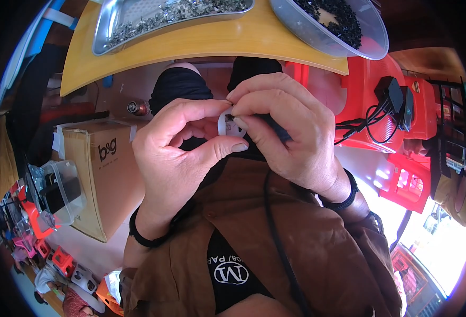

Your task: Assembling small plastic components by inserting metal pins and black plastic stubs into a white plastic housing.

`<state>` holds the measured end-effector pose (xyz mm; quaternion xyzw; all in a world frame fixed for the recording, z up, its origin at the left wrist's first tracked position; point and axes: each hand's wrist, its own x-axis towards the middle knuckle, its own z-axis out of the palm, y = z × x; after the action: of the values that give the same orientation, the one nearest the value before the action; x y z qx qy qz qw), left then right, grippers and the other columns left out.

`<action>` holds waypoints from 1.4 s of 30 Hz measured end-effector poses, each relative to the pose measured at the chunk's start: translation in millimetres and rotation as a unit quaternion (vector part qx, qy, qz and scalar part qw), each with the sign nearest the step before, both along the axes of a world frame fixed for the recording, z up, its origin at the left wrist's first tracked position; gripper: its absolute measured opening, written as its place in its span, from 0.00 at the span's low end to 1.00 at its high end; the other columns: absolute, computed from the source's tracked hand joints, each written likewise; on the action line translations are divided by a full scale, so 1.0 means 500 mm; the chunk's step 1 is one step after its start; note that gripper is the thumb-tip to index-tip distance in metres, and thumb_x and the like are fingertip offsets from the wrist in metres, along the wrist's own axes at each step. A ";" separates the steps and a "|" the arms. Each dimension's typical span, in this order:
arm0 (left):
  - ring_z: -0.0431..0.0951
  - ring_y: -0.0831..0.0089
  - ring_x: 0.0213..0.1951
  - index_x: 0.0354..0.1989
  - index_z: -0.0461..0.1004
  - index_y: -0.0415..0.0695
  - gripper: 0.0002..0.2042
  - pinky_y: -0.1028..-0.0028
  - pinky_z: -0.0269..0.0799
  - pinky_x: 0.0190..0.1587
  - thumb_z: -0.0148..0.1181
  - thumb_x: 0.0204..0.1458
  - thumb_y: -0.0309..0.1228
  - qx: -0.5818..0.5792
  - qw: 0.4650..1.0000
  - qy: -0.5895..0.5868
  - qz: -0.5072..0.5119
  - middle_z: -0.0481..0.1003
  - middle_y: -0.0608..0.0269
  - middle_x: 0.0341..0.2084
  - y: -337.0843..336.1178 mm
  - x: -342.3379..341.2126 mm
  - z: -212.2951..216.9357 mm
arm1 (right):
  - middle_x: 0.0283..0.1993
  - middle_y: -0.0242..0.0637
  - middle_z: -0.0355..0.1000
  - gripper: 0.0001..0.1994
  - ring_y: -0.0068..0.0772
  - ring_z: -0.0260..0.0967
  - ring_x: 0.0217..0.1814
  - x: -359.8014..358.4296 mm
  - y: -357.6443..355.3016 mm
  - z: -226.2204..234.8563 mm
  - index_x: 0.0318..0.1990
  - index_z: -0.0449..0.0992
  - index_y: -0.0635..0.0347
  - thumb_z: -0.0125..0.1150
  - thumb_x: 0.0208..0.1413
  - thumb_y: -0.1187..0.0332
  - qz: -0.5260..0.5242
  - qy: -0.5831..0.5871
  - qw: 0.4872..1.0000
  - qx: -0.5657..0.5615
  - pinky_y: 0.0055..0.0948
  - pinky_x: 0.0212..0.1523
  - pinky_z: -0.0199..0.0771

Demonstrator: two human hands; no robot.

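Left hand (177, 153) is pinching a small white round part (229, 126) at chest height | right hand (288, 132) is pressing a dark piece into it | fitting looking underway, unfinished | metal tray (106, 29) and clear bowl (367, 37) are holding many more parts

Both hands (233, 142) crowd mid-frame; above them the yellow tabletop (201, 42) (carrying a metal tray (106, 26) and clear bowl (370, 37)) blocks upward, cardboard box (106, 174) hems lower left.
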<state>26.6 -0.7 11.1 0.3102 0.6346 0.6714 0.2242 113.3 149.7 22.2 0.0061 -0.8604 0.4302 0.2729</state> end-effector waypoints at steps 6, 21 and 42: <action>0.76 0.75 0.37 0.41 0.73 0.31 0.18 0.77 0.74 0.41 0.69 0.39 0.18 -0.027 0.999 0.046 -0.007 0.73 0.59 0.36 -0.003 0.000 0.005 | 0.36 0.39 0.73 0.07 0.34 0.73 0.35 -0.005 0.000 -0.001 0.31 0.75 0.64 0.60 0.42 0.82 -0.001 0.022 0.999 0.027 0.26 0.34 0.74; 0.77 0.72 0.37 0.43 0.72 0.30 0.19 0.76 0.76 0.40 0.67 0.40 0.14 -0.029 0.999 -0.035 -0.007 0.74 0.56 0.35 0.003 0.006 0.014 | 0.38 0.40 0.72 0.06 0.27 0.71 0.36 0.002 0.007 0.000 0.31 0.75 0.67 0.58 0.45 0.84 0.013 -0.056 0.992 -0.109 0.23 0.36 0.71; 0.78 0.73 0.32 0.41 0.72 0.32 0.13 0.78 0.77 0.32 0.62 0.45 0.13 0.069 0.997 -0.029 0.029 0.73 0.57 0.36 0.013 0.001 -0.018 | 0.34 0.34 0.72 0.11 0.20 0.72 0.33 -0.011 0.003 -0.048 0.39 0.74 0.64 0.66 0.47 0.75 0.000 -0.034 0.965 -0.260 0.19 0.32 0.72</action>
<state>26.9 5.7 2.1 0.2864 0.5887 0.7287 0.2010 107.9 151.3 -1.8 -0.0794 -0.7282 0.6388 0.2352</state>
